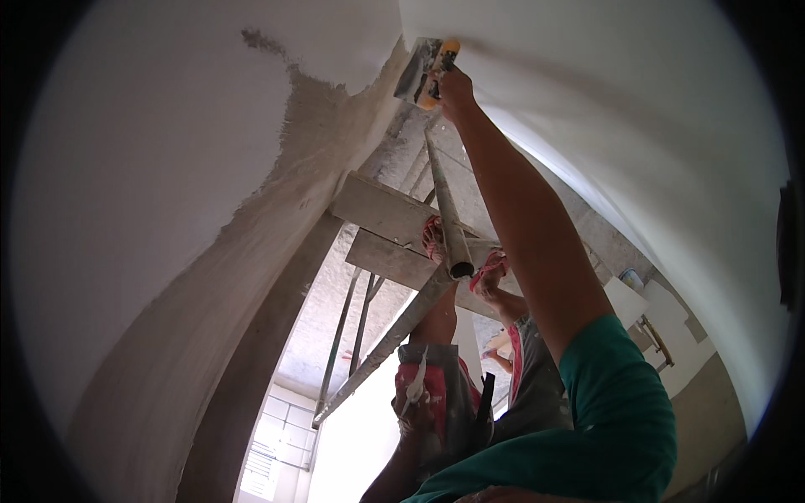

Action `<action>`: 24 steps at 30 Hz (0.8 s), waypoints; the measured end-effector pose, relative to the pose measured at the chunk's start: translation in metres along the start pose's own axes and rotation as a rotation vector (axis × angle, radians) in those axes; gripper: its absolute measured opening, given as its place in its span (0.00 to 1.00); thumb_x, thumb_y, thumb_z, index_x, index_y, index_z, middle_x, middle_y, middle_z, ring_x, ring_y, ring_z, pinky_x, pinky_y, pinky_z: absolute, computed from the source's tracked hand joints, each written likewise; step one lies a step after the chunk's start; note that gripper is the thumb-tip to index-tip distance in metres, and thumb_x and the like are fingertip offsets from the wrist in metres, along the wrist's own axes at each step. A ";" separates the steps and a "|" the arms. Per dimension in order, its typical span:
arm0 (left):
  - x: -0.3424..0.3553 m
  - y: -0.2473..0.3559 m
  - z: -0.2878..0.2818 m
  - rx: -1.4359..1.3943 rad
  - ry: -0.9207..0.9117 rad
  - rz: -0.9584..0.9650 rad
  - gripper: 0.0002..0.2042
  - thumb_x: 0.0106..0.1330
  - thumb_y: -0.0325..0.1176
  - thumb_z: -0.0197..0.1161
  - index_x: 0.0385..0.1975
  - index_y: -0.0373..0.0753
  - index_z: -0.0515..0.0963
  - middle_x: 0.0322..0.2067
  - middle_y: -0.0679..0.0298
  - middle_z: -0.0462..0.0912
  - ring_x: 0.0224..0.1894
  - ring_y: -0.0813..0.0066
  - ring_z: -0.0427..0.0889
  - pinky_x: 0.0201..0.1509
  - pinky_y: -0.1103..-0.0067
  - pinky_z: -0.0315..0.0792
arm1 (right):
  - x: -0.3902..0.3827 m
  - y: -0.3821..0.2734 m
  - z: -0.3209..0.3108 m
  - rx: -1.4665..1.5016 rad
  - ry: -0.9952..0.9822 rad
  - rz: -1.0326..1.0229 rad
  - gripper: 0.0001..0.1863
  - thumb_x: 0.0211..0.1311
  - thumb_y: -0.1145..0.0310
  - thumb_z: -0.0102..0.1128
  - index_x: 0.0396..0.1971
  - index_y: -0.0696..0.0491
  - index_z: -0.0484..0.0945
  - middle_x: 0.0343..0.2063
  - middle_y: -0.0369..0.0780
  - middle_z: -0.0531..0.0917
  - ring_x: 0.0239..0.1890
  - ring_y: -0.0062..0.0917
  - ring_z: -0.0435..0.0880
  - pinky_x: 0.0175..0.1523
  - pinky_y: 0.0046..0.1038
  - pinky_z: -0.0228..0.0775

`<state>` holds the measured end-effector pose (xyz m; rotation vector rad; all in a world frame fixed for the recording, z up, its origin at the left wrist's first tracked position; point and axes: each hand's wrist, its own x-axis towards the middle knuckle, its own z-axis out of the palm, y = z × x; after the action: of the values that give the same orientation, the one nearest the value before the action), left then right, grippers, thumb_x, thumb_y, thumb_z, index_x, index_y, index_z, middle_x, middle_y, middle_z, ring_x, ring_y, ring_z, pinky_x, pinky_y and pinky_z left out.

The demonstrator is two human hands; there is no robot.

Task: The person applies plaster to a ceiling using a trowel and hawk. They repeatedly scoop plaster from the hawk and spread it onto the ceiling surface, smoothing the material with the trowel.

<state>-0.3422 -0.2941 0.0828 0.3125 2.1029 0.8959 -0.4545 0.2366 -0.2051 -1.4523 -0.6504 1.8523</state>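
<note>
My right hand (pixel 454 90) is raised at the top middle, its fingers wrapped round the yellow-orange handle of a wide putty knife (pixel 412 74). The broad metal blade is smeared with grey and white and lies at the corner where two wall surfaces meet. Left of it, a bare grey patch (pixel 314 126) runs down between white-coated areas. Low in front of my body, my left hand (pixel 414 412) is closed round a narrow pale tool (pixel 417 381), smeared whitish; its exact kind does not show. My green right sleeve (pixel 616 394) hides part of my lap.
My feet in red sandals (pixel 489 267) rest on scaffold planks (pixel 390 256). A metal pipe (pixel 449 201) stands upright beside my feet, and a slanting bar (pixel 381 348) meets it. Far below lie the floor, pale boards (pixel 625 306) and a bucket (pixel 631 279). A smooth white wall (pixel 671 126) rises on the right.
</note>
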 end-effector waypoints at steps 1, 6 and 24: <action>-0.001 0.001 0.002 -0.010 0.016 -0.015 0.11 0.57 0.29 0.57 0.37 0.32 0.72 0.23 0.57 0.78 0.24 0.62 0.80 0.27 0.72 0.74 | -0.002 -0.001 0.012 -0.034 -0.008 0.032 0.10 0.59 0.77 0.47 0.38 0.58 0.75 0.35 0.40 0.78 0.36 0.27 0.77 0.42 0.33 0.69; 0.004 0.007 0.004 -0.144 0.024 -0.048 0.07 0.57 0.30 0.54 0.31 0.33 0.72 0.25 0.65 0.74 0.24 0.81 0.72 0.25 0.83 0.66 | 0.009 0.004 0.026 -0.051 -0.008 0.086 0.10 0.57 0.75 0.51 0.40 0.56 0.74 0.36 0.42 0.78 0.38 0.29 0.78 0.40 0.35 0.72; 0.017 0.026 -0.001 0.240 0.018 0.226 0.11 0.60 0.34 0.57 0.37 0.35 0.73 0.23 0.57 0.79 0.22 0.64 0.81 0.25 0.72 0.74 | 0.011 -0.013 0.050 -0.039 -0.032 0.111 0.13 0.54 0.77 0.51 0.41 0.54 0.72 0.38 0.41 0.77 0.43 0.31 0.75 0.47 0.48 0.65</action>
<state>-0.3566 -0.2674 0.0912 0.6797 2.2258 0.7748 -0.5020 0.2551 -0.1896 -1.5137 -0.6357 1.9607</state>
